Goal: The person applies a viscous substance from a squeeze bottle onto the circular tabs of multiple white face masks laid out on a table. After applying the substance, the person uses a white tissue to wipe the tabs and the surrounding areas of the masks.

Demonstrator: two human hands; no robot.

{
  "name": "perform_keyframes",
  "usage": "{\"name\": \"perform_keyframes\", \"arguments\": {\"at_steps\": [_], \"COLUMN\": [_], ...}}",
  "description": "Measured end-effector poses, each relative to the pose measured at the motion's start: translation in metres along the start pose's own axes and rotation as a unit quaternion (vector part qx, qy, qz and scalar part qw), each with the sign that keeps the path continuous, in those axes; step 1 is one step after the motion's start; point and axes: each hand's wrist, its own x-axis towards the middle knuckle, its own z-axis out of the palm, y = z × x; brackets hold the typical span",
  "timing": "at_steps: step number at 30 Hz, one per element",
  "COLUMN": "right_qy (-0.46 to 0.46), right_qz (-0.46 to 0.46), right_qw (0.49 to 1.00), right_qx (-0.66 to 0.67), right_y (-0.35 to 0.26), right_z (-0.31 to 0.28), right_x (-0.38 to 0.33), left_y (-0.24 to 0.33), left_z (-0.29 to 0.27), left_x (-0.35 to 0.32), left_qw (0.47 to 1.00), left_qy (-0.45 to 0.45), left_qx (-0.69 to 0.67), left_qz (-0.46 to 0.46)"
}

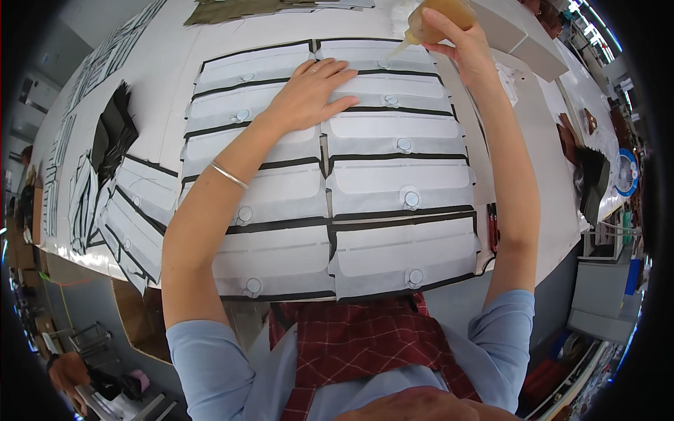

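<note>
My right hand (469, 50) grips a squeeze bottle (421, 28) of amber liquid, tilted with its narrow nozzle (400, 50) pointing down over the far right panel. My left hand (309, 95) lies flat with fingers apart across the inner edges of the far panels. Beneath it, white panels with black borders (400, 172) are laid in two overlapping columns on the table. Each has a small round disc near its lower edge, such as the nearest right disc (414, 277). Whether the nozzle touches the panel, I cannot tell.
Left of the columns lie more white panels (144, 184) and a stack of black pieces (112, 130). Olive-coloured pieces (232, 12) rest at the far edge. Red-handled tools (493, 228) sit by the right column. A cardboard box (142, 319) stands below the table at left.
</note>
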Motion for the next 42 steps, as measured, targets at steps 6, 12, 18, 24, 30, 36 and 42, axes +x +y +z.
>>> {"name": "perform_keyframes", "arguments": {"at_steps": [6, 12, 18, 24, 30, 36, 42], "right_qy": [0.012, -0.003, -0.003, -0.069, -0.086, -0.094, -0.035], "right_qz": [-0.013, -0.005, -0.025, -0.049, -0.036, -0.058, -0.066], "right_qw": [1.0, 1.0, 0.999, 0.992, 0.989, 0.986, 0.992], "right_qx": [-0.025, -0.028, -0.028, -0.094, -0.118, -0.122, -0.104], "right_y": [-0.012, -0.025, -0.039, -0.021, -0.026, -0.029, -0.017], "right_z": [0.008, 0.008, 0.008, -0.026, -0.034, -0.031, -0.023], "right_x": [0.001, -0.004, -0.013, 0.016, 0.02, 0.015, 0.008], "left_y": [0.001, 0.0, 0.002, 0.001, 0.002, 0.001, 0.003], "left_z": [-0.001, 0.0, -0.001, 0.002, 0.003, 0.003, 0.0], "left_x": [0.001, 0.0, 0.0, 0.001, -0.002, -0.001, 0.0], "left_qw": [1.0, 1.0, 1.0, 1.0, 0.999, 0.999, 1.0], "left_qy": [-0.002, 0.005, 0.01, 0.022, 0.047, 0.034, 0.01], "left_qx": [-0.007, -0.004, -0.014, -0.017, -0.027, -0.024, -0.018], "left_qz": [-0.001, -0.005, -0.008, -0.005, -0.001, -0.006, -0.017]}}
